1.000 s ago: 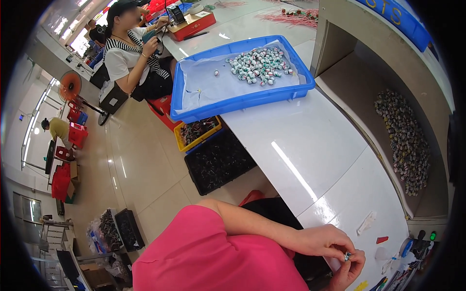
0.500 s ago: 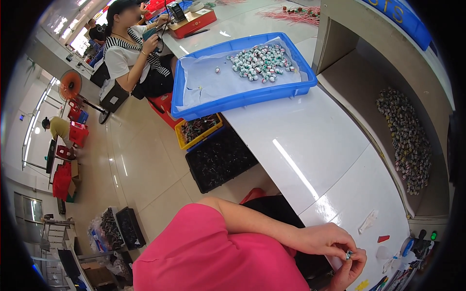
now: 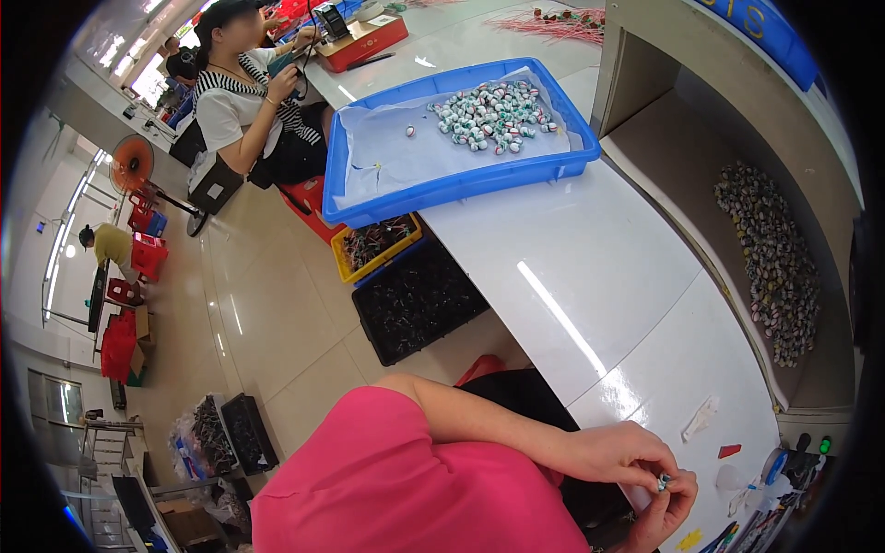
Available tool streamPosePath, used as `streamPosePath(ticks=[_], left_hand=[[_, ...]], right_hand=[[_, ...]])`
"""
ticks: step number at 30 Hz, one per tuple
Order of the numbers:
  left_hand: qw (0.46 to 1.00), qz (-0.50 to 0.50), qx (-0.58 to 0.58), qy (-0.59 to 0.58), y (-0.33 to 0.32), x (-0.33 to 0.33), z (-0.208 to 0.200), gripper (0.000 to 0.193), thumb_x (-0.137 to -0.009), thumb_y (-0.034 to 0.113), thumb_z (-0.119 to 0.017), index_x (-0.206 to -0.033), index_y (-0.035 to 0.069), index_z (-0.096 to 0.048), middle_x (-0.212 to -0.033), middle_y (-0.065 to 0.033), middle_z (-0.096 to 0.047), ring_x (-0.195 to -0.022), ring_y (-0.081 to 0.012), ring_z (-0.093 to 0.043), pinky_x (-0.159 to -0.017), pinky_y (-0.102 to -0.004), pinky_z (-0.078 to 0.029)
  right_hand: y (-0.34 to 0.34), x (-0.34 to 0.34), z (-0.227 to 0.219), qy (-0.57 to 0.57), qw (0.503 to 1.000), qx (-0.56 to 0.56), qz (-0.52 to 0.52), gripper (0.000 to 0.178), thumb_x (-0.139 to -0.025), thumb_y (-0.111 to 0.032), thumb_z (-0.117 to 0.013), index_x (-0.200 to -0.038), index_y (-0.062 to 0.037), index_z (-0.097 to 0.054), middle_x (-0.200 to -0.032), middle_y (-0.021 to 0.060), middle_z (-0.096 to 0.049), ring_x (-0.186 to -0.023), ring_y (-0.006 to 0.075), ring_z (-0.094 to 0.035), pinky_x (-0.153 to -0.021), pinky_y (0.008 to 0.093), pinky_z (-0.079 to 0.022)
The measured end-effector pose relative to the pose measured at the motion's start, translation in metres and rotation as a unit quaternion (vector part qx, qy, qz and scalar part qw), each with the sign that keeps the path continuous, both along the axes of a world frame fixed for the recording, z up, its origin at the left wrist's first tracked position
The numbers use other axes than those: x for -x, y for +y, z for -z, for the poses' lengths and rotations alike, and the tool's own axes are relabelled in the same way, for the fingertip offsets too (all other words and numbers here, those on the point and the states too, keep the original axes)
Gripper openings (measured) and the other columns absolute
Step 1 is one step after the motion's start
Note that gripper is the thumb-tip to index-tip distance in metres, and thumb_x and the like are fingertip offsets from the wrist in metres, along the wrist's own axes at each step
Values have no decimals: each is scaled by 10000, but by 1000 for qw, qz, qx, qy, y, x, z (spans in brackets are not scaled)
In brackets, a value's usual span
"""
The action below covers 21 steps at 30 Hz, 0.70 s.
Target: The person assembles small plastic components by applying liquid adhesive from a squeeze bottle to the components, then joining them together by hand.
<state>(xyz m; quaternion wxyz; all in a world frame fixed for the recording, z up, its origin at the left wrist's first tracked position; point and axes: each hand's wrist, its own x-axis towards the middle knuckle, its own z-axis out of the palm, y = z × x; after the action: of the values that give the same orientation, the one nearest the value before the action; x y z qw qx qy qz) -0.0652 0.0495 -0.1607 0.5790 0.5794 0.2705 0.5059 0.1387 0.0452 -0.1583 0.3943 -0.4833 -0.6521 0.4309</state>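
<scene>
Glossy white tabletop (image 3: 544,240) is stretching diagonally through the workroom, with pale floor tiles (image 3: 277,323) showing to its left. Yellow lettering is running along a blue bin (image 3: 795,57) at the upper right, partly cut off, and a pale label (image 3: 215,193) is sitting on a dark box (image 3: 228,182) near the orange fan (image 3: 133,163), too small to read. Your left hand (image 3: 625,458) and your right hand (image 3: 667,514) are meeting at the table's near edge, fingertips drawn narrow, both pinching a small white-and-green piece (image 3: 663,482); it is resting between their thumbs and fingers, its detail too small to make out. Just beyond, a white scrap (image 3: 701,419) and a red piece (image 3: 729,452) are lying on the table. Well apart from your hands, a blue tray (image 3: 461,192) lined with a white sheet (image 3: 392,170) is holding a cluster of white, green and red balls (image 3: 489,115), with one ball (image 3: 410,131) lying alone. To the right, a grey compartment (image 3: 682,134) is containing a heap of similar small balls (image 3: 774,276). Below the tray, a yellow bin (image 3: 387,262) is holding dark and red bits, while a black tray (image 3: 415,349) is carrying small dark pieces.
</scene>
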Motion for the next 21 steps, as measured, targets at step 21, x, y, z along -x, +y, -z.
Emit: streamPosePath(ticks=[21], left_hand=[[997,28,64,36,5,10,-9,271,-850,129,-612,-1103,34,-592,-964,-101,-639,-857,-210,-626,-746,-298,-484]], right_hand=[[10,11,9,97,995,15,-25,128,-820,-54,-626,-824,-54,-498,-820,38,-478,-760,123,-476,-731,231,-388]])
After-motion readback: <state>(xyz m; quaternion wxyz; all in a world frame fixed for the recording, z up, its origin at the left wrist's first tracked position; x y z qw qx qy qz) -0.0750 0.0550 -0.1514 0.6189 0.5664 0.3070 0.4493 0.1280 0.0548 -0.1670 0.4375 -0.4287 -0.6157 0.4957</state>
